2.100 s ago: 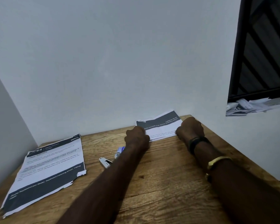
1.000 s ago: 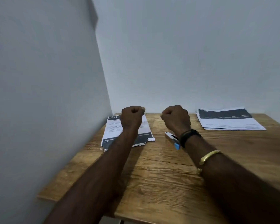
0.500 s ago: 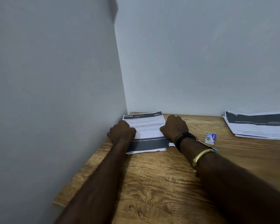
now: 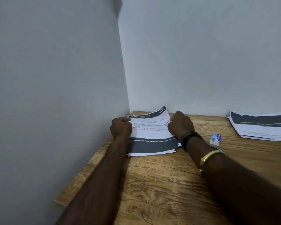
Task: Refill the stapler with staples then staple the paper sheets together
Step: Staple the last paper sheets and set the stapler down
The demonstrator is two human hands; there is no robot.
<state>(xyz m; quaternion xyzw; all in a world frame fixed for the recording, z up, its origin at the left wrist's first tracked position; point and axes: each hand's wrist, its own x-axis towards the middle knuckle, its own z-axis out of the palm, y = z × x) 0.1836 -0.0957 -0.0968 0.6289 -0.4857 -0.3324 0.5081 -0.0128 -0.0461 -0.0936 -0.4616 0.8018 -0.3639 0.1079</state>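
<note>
- Paper sheets (image 4: 151, 132), a small printed stack with dark bands, lie at the centre of the frame in the far left corner of a wooden table (image 4: 165, 184), where two grey walls meet.
- Left hand (image 4: 121, 128) is curled closed on the stack's left edge, thumb on top of the sheets.
- Right hand (image 4: 180, 125) is closed on the right edge; the far right corner of the sheets curls upward between the two hands.
- Both forearms reach in from the bottom of the frame.
- Right wrist wears two bands: one black band (image 4: 191, 138) and one gold bangle (image 4: 209, 157).
- One small box with a blue label (image 4: 215, 139) sits right of the right wrist.
- A second paper stack (image 4: 261, 127) lies at the right edge of the frame, well apart from the first.
- A sliver of light blue shows beside the bangle; what it is cannot be told.
</note>
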